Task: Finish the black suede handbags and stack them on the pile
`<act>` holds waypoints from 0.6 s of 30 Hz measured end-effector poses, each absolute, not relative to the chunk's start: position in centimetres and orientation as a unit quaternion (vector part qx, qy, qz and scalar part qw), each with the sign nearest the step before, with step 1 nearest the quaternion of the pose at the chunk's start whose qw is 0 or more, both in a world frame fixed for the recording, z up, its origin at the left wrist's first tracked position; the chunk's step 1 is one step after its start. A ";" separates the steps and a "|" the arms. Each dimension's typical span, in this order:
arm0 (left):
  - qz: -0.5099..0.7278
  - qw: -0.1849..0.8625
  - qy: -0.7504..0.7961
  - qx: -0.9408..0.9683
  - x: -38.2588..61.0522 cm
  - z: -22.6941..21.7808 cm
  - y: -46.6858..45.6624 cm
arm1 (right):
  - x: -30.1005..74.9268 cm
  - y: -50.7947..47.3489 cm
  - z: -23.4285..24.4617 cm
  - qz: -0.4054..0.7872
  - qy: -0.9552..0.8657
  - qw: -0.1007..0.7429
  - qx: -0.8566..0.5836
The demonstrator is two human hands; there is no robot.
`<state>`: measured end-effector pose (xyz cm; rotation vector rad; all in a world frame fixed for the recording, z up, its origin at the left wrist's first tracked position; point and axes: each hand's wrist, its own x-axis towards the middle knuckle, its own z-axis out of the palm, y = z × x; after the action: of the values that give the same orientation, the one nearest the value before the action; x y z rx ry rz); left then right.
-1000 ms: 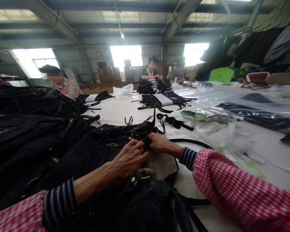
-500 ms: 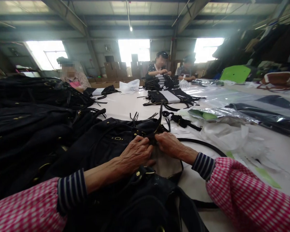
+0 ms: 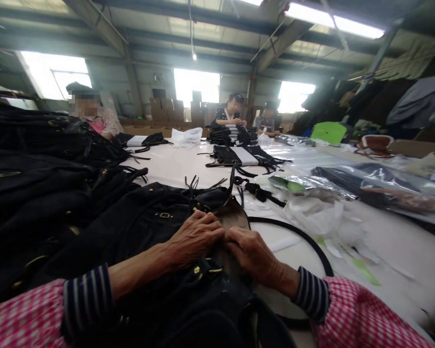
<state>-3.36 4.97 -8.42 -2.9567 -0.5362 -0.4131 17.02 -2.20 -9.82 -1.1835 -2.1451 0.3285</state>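
A black handbag (image 3: pixel 141 205) with gold buckles lies in front of me, its brownish lining (image 3: pixel 235 217) showing at the opened mouth. My left hand (image 3: pixel 197 237) is closed on the bag's edge, fingers curled down and fingertips hidden. Close beside it, my right hand (image 3: pixel 255 253) is also closed, pinching the same edge from the right. A black strap (image 3: pixel 315 241) loops out over the white table beyond my right wrist. Nearer to me, a dark part of the bag with a gold ring (image 3: pixel 213 266) sits below both hands.
Black bags (image 3: pixel 39 193) are heaped on the left. Farther off on the white table (image 3: pixel 163 166) lies a bag with a white wrap (image 3: pixel 243 155). Crumpled clear plastic (image 3: pixel 319 210) and plastic-wrapped items (image 3: pixel 384 183) spread across the right. Several people sit at the far side.
My right hand has come down along the bag's edge, nearer to me. The left hand stays at the edge. The view has tilted up and turned slightly right.
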 end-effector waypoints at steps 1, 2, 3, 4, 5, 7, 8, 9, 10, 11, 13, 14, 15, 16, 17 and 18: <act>-0.142 0.052 -0.177 -0.972 -3.3 -8.4 5.0 | 17.0 -2.2 -9.8 0.121 -0.823 0.329 -0.447; -0.147 0.052 -0.176 -0.972 -3.3 -8.4 5.1 | 17.0 -2.3 -9.7 0.118 -0.825 0.328 -0.444; -0.150 0.052 -0.173 -0.972 -3.2 -8.3 5.1 | 17.1 -2.2 -9.6 0.123 -0.828 0.324 -0.440; -0.152 0.052 -0.169 -0.973 -3.2 -8.3 5.2 | 17.3 -2.2 -9.4 0.138 -0.831 0.317 -0.435; -0.152 0.054 -0.165 -0.973 -3.2 -8.2 5.2 | 17.7 -1.9 -9.1 0.158 -0.833 0.310 -0.431; -0.150 0.063 -0.166 -0.973 -3.1 -8.1 5.1 | 19.1 -0.8 -8.1 0.192 -0.822 0.301 -0.444; -0.150 0.071 -0.170 -0.971 -3.1 -8.1 5.1 | 20.1 0.2 -7.5 0.194 -0.809 0.301 -0.466; -0.151 0.080 -0.174 -0.970 -3.1 -8.1 5.0 | 21.3 1.5 -6.8 0.178 -0.792 0.303 -0.499; -0.152 0.088 -0.175 -0.969 -3.0 -8.2 5.0 | 22.7 3.0 -6.2 0.144 -0.771 0.300 -0.543; -0.154 0.095 -0.174 -0.968 -3.0 -8.3 5.0 | 24.1 4.6 -5.6 0.099 -0.748 0.288 -0.590; -0.164 0.103 -0.166 -0.967 -3.0 -8.6 5.1 | 26.6 7.9 -4.8 0.003 -0.698 0.243 -0.673; -0.168 0.106 -0.163 -0.966 -3.0 -8.9 5.2 | 27.6 9.3 -4.7 -0.024 -0.681 0.230 -0.695; -0.174 0.108 -0.162 -0.965 -3.0 -9.1 5.3 | 28.4 10.5 -4.7 -0.041 -0.669 0.219 -0.709; -0.180 0.110 -0.162 -0.964 -3.0 -9.3 5.4 | 28.9 11.6 -4.8 -0.047 -0.665 0.214 -0.714; -0.181 0.110 -0.162 -0.964 -3.0 -9.5 5.5 | 29.0 12.4 -5.1 -0.047 -0.666 0.209 -0.715; -0.179 0.109 -0.162 -0.964 -3.0 -9.6 5.6 | 29.0 13.1 -5.4 -0.048 -0.668 0.199 -0.715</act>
<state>-2.99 5.56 -9.64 -2.8352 -0.4777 -0.5266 28.98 13.09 -5.42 -2.0001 -1.8696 -0.1351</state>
